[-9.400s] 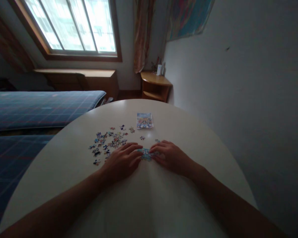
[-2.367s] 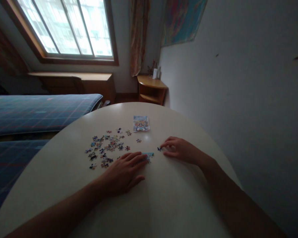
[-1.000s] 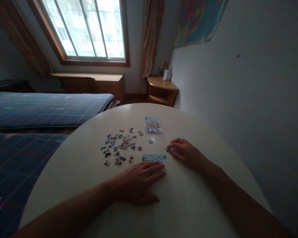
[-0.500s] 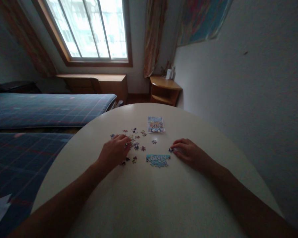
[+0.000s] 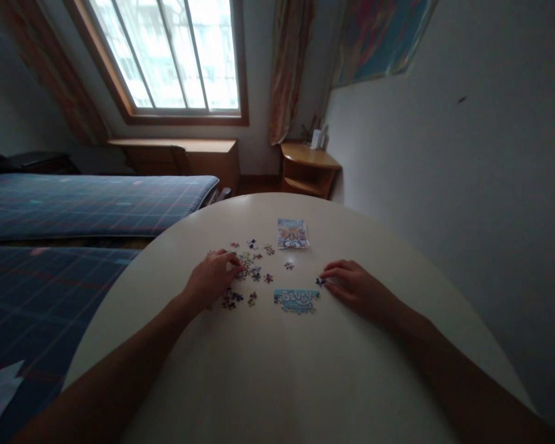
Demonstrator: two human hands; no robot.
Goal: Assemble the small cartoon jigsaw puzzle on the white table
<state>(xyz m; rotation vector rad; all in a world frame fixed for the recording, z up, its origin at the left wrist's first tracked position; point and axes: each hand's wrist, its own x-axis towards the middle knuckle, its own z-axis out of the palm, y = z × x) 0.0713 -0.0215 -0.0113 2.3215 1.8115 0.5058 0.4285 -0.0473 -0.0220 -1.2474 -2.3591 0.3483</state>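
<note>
The puzzle strip [image 5: 297,300] is running left-to-right, top facing the surface's [image 5: 277,376] far edge; right hand [image 5: 351,285] is pinching a dark piece [image 5: 320,282]; grip unclear on left hand [image 5: 211,277].

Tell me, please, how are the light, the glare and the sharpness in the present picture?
Head view: the window is overexposed, its surroundings dim; head view: a faint gleam shows on the table, at its far edge; head view: the small puzzle pieces look soft, their print mostly unreadable; head view: the window's sides slant, probably from the wide lens.
</note>
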